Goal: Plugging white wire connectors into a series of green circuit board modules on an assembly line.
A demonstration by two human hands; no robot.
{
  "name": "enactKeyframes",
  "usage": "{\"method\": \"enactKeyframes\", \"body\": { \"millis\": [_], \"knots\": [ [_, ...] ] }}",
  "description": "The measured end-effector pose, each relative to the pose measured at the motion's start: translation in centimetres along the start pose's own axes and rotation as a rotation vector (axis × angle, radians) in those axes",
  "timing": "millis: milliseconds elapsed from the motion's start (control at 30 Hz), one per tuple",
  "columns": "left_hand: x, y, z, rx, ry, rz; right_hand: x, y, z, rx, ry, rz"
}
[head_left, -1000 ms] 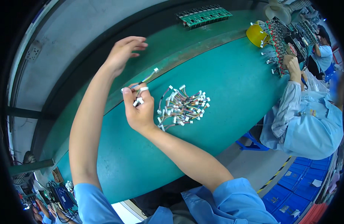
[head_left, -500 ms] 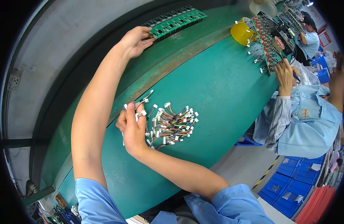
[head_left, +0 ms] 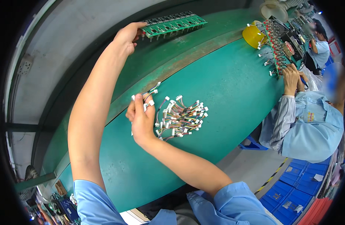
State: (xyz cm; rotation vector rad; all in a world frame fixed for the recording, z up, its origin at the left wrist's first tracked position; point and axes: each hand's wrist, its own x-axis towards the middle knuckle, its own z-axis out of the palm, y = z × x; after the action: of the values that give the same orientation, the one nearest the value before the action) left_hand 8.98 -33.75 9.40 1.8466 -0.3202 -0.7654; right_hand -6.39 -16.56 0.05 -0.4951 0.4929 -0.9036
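"Head view, biggest thing first: that long green bench top (head_left: 225, 90). Next down is the green circuit board (head_left: 176, 24), over the darker strip (head_left: 225, 28) past the far edge. How would you handle that one?"

"By the ends, tbh. Looks light and stiff, but the pins underneath probably bend if you lean on them. The left hand (head_left: 127, 39) is gripping its left end, fingertips partly hidden. Can't tell from here if the board touches the strip."

"And the pile of cables (head_left: 182, 116) on the bench?"

"Light, floppy, likely tangly. The right hand (head_left: 142, 125) is just left of it, fingers curled round a few loose cables (head_left: 153, 91) with their ends poking out past the thumb. I'd take them by the white plugs (head_left: 206, 108): hard, maybe a bit slick, but better than yanking thin wires."

"Any brands or writing?"

"Nope, nothing I can read. There are pale paper tags (head_left: 318, 177) on the blue crates (head_left: 279, 190), and a small yellowish patch (head_left: 310, 117) on the co-worker's blue jacket (head_left: 311, 138), all too tiny to make out."
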Motion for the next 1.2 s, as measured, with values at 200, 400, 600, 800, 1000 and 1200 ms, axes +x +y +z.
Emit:
{"method": "enactKeyframes", "body": {
  "millis": [200,400,600,800,1000,1200],
  "knots": [
    [-4.9,2.0,-6.7,0.161,0.115,0.155,0.1,0.3,-0.5,0.028,-0.025,0.036],
    [-6.3,4.3,-13.6,0.328,0.281,0.228,0.5,0.1,-0.9,0.012,-0.050,0.016],
    [-11.9,5.5,-18.8,0.452,0.422,0.326,-0.1,-0.4,-0.4,-0.020,-0.113,-0.011],
    [-21.0,3.6,-21.2,0.501,0.439,0.351,-0.6,-0.8,-0.9,-0.086,-0.193,-0.056],
    [-28.1,0.4,-30.8,0.074,-0.096,0.260,-0.1,-1.3,-0.2,-0.059,-0.311,-0.023],
    [-34.7,-12.8,-34.1,0.171,0.487,0.192,-1.0,-2.2,-0.7,-0.061,-0.502,0.087]
  ]
}}
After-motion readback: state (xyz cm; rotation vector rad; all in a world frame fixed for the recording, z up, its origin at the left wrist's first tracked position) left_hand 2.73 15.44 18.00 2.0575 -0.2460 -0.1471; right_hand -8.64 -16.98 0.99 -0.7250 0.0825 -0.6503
